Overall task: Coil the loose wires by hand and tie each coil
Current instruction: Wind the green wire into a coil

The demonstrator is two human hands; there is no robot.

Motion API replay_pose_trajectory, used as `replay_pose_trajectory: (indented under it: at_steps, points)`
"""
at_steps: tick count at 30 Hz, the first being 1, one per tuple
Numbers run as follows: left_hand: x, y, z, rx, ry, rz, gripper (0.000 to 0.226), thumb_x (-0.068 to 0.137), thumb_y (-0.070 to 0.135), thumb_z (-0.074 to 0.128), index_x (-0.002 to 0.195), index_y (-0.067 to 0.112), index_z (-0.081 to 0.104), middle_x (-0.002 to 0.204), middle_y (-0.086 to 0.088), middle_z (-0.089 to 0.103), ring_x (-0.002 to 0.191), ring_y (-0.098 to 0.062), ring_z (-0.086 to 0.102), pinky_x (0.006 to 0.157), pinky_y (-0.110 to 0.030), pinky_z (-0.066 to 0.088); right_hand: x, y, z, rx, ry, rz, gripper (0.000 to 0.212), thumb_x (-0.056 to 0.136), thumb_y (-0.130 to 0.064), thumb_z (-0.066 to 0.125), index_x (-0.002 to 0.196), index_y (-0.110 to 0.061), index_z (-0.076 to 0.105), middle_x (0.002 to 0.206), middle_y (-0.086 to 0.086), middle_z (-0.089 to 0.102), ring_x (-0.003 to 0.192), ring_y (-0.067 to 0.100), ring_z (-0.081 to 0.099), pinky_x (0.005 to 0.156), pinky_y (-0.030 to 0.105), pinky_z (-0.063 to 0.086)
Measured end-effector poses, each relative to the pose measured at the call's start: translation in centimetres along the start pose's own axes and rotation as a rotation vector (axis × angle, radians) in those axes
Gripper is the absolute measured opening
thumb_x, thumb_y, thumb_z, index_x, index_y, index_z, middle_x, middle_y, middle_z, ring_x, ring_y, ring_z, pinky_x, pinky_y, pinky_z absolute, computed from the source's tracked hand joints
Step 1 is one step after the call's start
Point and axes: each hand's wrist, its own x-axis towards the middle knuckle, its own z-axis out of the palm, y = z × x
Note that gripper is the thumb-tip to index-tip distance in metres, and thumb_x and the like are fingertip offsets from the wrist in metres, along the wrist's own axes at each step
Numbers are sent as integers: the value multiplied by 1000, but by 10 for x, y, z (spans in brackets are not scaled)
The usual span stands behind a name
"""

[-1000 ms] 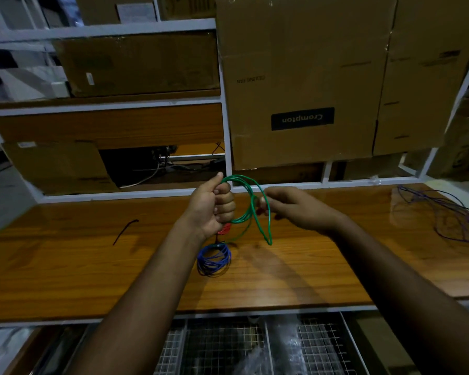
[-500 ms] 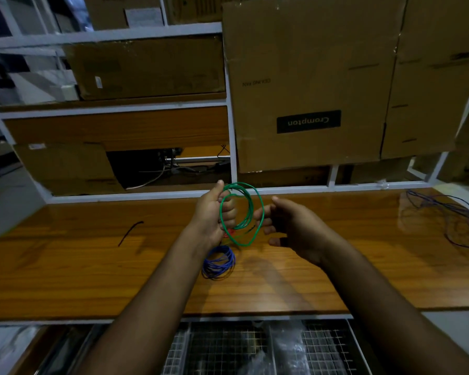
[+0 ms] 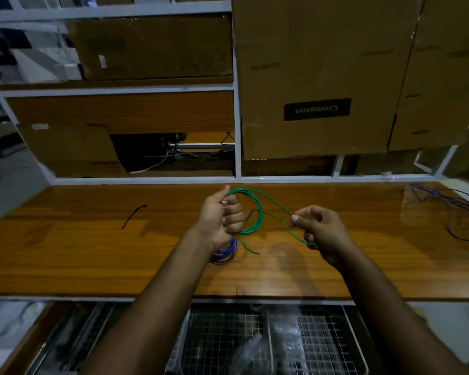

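Observation:
A green wire [image 3: 258, 212] is partly coiled above the wooden table [image 3: 92, 253]. My left hand [image 3: 222, 216] is closed in a fist around the coil's left side. My right hand [image 3: 318, 230] pinches the wire's loose strand between thumb and fingers, pulled out to the right of the coil. One short green end hangs down near the table. A coiled blue wire [image 3: 225, 253] lies on the table under my left wrist, partly hidden by it. A loose tangle of purple wire [image 3: 455, 212] lies at the table's far right.
A short black tie [image 3: 133, 216] lies on the table's left part. Large cardboard boxes [image 3: 317, 77] and a white shelf frame [image 3: 237, 117] stand behind the table. A wire-mesh basket [image 3: 255, 339] with plastic bags sits below the front edge.
My right hand has moved away to the right, drawing a strand of green wire out from the coil. The left hand keeps its grip on the coil.

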Motion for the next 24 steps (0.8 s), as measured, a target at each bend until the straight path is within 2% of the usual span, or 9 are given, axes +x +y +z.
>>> replay_pose_trajectory:
  at_steps: [4, 5, 7, 9, 11, 15, 19, 22, 24]
  points:
    - [-1, -23, -3, -18, 10, -39, 58, 104, 41, 34, 49, 23, 36, 40, 8, 22, 29, -5, 19, 34, -17, 8, -3, 24, 4, -725, 259, -210, 10, 88, -32, 72, 82, -25, 69, 76, -6, 70, 65, 10, 62, 55, 28, 48]
    - [0, -27, -3, -23, 22, -35, 58, 104, 41, 33, 49, 23, 37, 40, 8, 22, 29, -5, 19, 35, -17, 7, -6, 26, 6, -868, 248, -227, 4, 91, -26, 67, 90, -29, 69, 83, -6, 70, 71, 13, 62, 57, 29, 48]
    - [2, -30, -5, -39, 43, -28, 60, 104, 42, 33, 48, 22, 38, 39, 7, 23, 29, -6, 20, 35, -18, 8, -12, 31, 15, -1046, 120, -240, 33, 90, -4, 58, 112, -27, 70, 105, 2, 67, 89, 19, 63, 70, 31, 52]
    - [3, -33, -6, -33, 57, -19, 60, 104, 42, 32, 48, 22, 38, 39, 7, 23, 29, -6, 20, 34, -18, 10, -24, 28, 25, -1116, -8, -225, 52, 88, 9, 52, 125, -25, 65, 121, 9, 60, 103, 24, 63, 84, 38, 55]
    - [5, -35, -6, -12, 74, -5, 60, 105, 43, 32, 48, 22, 38, 40, 7, 24, 30, -6, 21, 34, -18, 12, -34, 22, 29, -1180, -41, -264, 53, 89, 9, 50, 128, -25, 63, 120, 8, 61, 101, 26, 64, 83, 39, 57]
    - [8, -38, -7, 4, 96, 17, 59, 105, 45, 32, 51, 22, 39, 41, 7, 26, 31, -6, 22, 32, -19, 15, -50, 6, 35, -1317, -103, -427, 28, 91, 0, 51, 108, -21, 58, 94, 2, 66, 83, 24, 63, 69, 38, 56]
    - [7, -44, -6, 45, 88, -7, 55, 104, 45, 34, 55, 21, 39, 42, 7, 28, 32, -5, 24, 32, -19, 16, -55, -8, 40, -1170, -314, -421, 16, 92, -10, 61, 98, -25, 63, 78, -9, 62, 74, 12, 59, 67, 33, 55]
    - [6, -46, -5, 59, 94, 4, 54, 104, 45, 35, 56, 21, 39, 42, 7, 28, 33, -6, 24, 32, -19, 17, -58, -20, 36, -1053, -454, -384, 30, 91, -5, 59, 112, -25, 66, 103, -3, 70, 86, 11, 65, 76, 30, 56]
    - [5, -44, -3, 54, 97, 23, 52, 104, 44, 35, 57, 21, 38, 42, 7, 28, 33, -5, 25, 33, -18, 17, -60, -27, 32, -1105, -589, -368, 46, 91, 1, 55, 127, -27, 60, 122, -4, 61, 103, 12, 61, 86, 28, 53]
